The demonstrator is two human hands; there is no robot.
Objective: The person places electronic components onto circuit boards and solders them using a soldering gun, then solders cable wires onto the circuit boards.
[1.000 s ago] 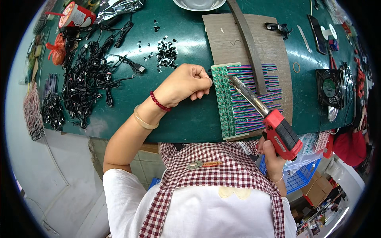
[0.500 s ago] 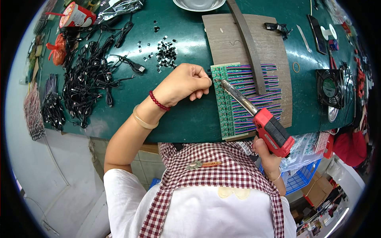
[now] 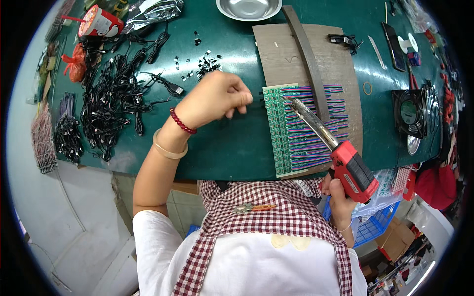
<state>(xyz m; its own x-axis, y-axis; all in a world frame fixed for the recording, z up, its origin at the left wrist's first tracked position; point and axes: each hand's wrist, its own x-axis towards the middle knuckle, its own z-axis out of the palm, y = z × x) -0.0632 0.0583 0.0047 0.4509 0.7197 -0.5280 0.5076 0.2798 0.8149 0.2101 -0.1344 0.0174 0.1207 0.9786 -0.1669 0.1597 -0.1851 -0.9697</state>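
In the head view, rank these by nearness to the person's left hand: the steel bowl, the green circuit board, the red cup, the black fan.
From the left hand:
1. Green circuit board, just right.
2. Steel bowl, top edge.
3. Red cup, far upper left.
4. Black fan, far right.

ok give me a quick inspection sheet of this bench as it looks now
surface: green table, brown board on it
job's things: green circuit strip with coloured wires; red soldering gun, tip over the strip
clutter: metal dish, small black parts, phone, fan
grippers: left hand closed, pinching something tiny; right hand gripping the gun
cables: black cable heap
surroundings: blue crate, cardboard box
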